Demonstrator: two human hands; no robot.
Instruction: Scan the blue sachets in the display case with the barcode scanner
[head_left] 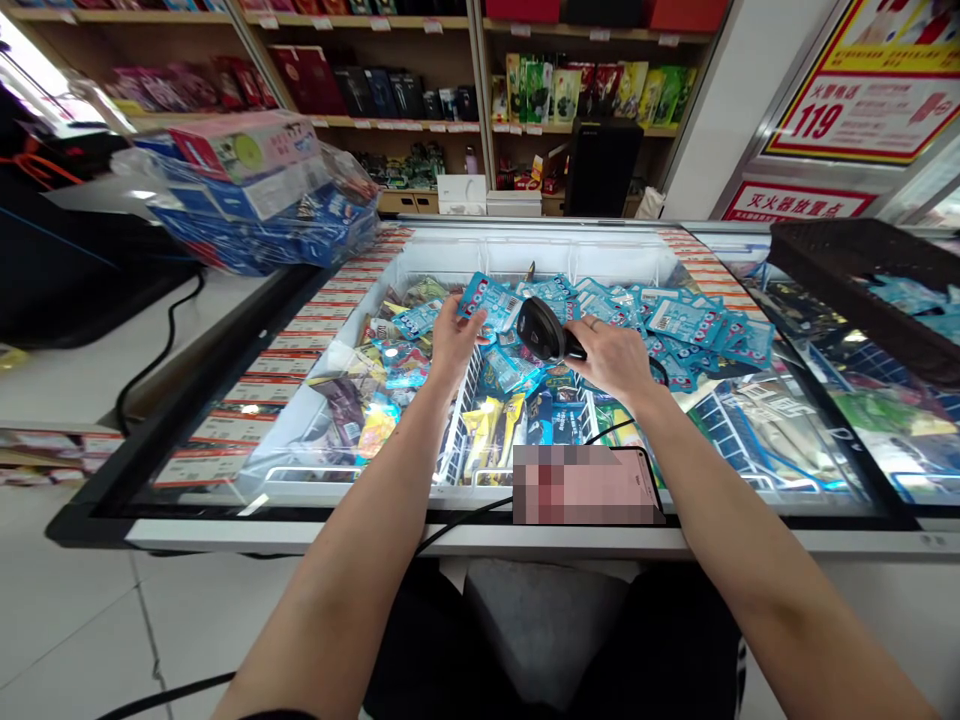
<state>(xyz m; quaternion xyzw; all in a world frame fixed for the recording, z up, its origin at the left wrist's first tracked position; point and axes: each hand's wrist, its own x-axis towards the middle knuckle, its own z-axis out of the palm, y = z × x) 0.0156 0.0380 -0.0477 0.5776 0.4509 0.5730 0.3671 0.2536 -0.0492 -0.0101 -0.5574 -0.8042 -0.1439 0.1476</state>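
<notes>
Pinches a flat, light-blue printed packet (489,297) by its left end in the closed grip of the left hand (454,342), at the centre of the frame. Grasps a black handheld barcode scanner (541,328) by its handle in the grip of the right hand (613,356), with the scanner's rounded head near the packet's right side. Reaches with both bare forearms over a glass-topped display chest with a silver-coloured front edge (285,537). Has a loose spread of similar light-blue packets (682,322) right of centre, beyond the right hand, and a pink-screened black phone (636,480) lying lower centre beside a thin black cable (469,514). Faces a plastic-wrapped bundle of blue boxes (255,190) at upper left, a dark-brown crate (832,270) at upper right and stocked wooden shelves (478,80) along the top.
</notes>
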